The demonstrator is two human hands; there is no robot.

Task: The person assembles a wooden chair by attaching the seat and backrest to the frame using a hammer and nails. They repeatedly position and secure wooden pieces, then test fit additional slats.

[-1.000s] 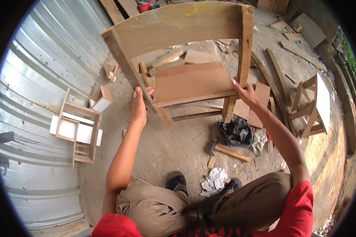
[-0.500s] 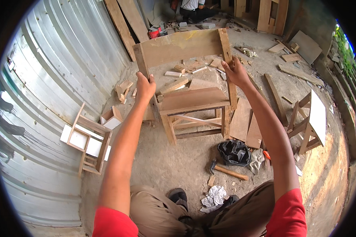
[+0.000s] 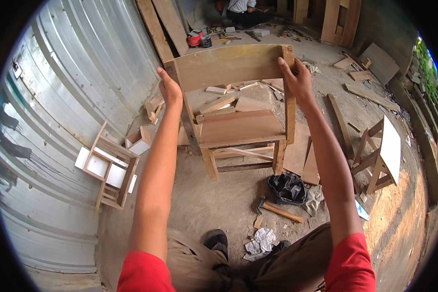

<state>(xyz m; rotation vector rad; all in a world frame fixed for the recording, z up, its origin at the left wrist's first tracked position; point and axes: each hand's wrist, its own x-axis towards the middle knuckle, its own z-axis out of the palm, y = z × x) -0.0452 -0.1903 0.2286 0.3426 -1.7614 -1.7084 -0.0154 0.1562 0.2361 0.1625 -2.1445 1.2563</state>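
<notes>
Corrugated metal wall [image 3: 78, 87] fills left side. Wooden chair [image 3: 242, 127] upright, mid-scene. White-panelled wooden frame [image 3: 390, 150] stands at right. Black bag [image 3: 288, 189] on floor near chair's right leg [image 3: 279, 158]; hammer [image 3: 283, 212] lies just nearer. Right hand [image 3: 300, 82] clasps right post [image 3: 290, 119], thumb across front; left hand [image 3: 171, 91] beside left post [image 3: 187, 114], can't tell whether gripping.

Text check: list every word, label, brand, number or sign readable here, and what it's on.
None readable.
Chair: no lettering seen.
Red tub: too small and blurred to tell any print.
Crumpled paper: no print can be made out.
Metal wall: dark smears, no letters I can make out.
</notes>
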